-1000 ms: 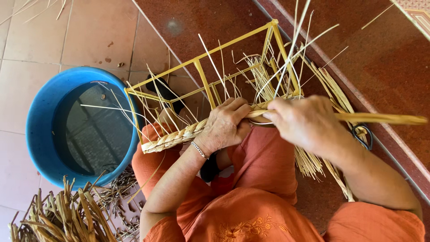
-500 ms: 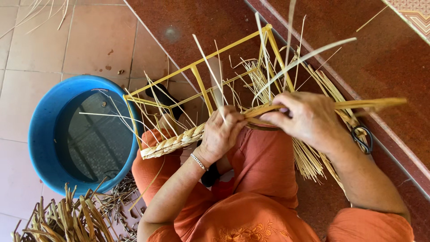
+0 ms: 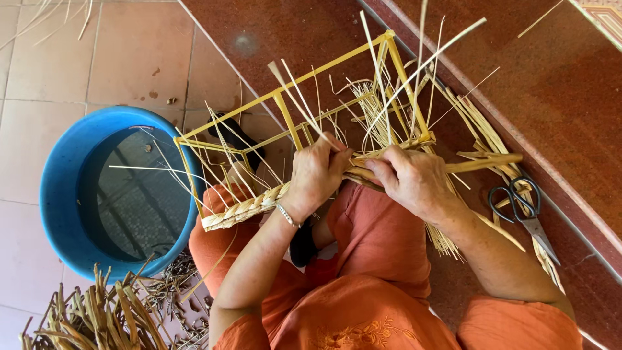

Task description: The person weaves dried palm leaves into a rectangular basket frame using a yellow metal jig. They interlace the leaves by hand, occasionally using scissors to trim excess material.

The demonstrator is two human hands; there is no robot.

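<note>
A blue tub [image 3: 61,194] of water stood beside the lap, likely for soaking straw. A yellow wire frame [image 3: 291,123] was propped across the knees, steadied for weaving. The braided straw edge [image 3: 243,209] was clenched by the left hand [image 3: 317,172]; loose strands [image 3: 479,163] were pinched taut by the right hand [image 3: 414,178]. Scissors [image 3: 525,207] lay nearby.

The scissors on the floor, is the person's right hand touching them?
Apart. The head view shows the scissors lying on the floor beyond the right hand, which grips straw strands, with bare floor between them.
</note>
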